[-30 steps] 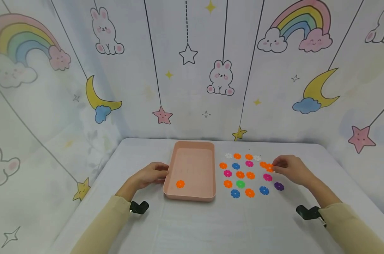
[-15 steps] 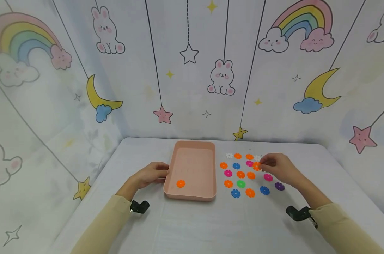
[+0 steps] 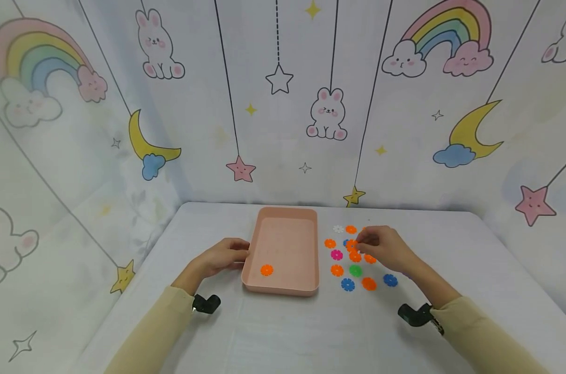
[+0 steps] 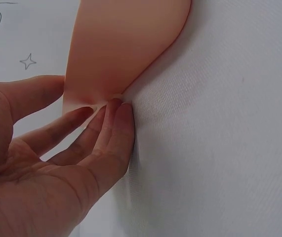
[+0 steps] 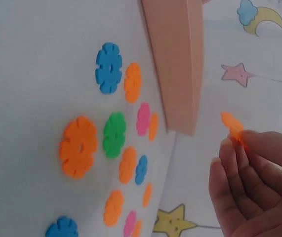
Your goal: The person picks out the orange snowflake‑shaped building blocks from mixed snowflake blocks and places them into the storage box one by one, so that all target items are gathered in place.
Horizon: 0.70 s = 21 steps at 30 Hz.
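at the left of the frame, the left hand (image 3: 223,256) held the tray's side with bent fingers, so the tray (image 3: 287,234) could have slid or tipped if that hand had pushed or pulled too hard. a bump like that could also have made the lone disc (image 3: 266,270), orange and flat in the tray's lower left, skid about.

right of the middle, the loose discs (image 3: 369,283) could have been knocked around, because the right hand (image 3: 386,246) hung low over them. the held disc (image 5: 232,123), orange too, could have dropped, since only the thumb and fingertips pinched it and it looked small and thin. if it had gone left too low, it could have hit the tray's right wall.

the tray sat between the two hands, touching the left hand and apart from the right. the held disc was at the right hand's tips, just right of the middle of the frame, over the white cloth (image 3: 273,332) and well away from the left hand. the green disc (image 3: 355,270) lay just below it in the frame. the right hand hid part of the bunch, so i could not count it.
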### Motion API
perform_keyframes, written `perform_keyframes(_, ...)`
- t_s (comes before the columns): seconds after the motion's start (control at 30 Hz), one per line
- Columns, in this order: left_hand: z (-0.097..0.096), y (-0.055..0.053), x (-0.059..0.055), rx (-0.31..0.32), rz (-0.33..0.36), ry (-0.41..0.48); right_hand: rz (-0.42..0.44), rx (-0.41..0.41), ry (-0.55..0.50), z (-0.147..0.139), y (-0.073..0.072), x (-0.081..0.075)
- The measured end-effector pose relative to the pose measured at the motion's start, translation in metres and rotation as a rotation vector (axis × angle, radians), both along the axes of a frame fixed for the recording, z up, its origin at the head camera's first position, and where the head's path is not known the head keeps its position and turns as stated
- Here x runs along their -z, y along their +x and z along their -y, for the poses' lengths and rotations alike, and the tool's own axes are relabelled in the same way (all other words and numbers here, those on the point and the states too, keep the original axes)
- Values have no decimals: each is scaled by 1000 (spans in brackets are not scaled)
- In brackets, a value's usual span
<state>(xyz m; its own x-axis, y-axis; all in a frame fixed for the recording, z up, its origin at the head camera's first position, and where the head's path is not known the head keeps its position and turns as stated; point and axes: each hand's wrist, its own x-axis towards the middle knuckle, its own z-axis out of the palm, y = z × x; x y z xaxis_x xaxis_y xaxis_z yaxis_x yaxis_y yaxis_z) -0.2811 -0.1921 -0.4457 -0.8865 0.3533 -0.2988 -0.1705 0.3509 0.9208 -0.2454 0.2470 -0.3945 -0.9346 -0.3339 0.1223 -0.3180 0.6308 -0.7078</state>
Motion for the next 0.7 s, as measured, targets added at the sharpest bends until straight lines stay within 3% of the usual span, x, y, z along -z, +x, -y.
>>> perform_keyframes(0.43, 1, -2, -1, 14, 7, 6, 87, -71, -70, 55, -4, 11)
perform_keyframes(0.7, 1, -2, -1, 12, 9, -15, 78, -173, -78, 97, -4, 22)
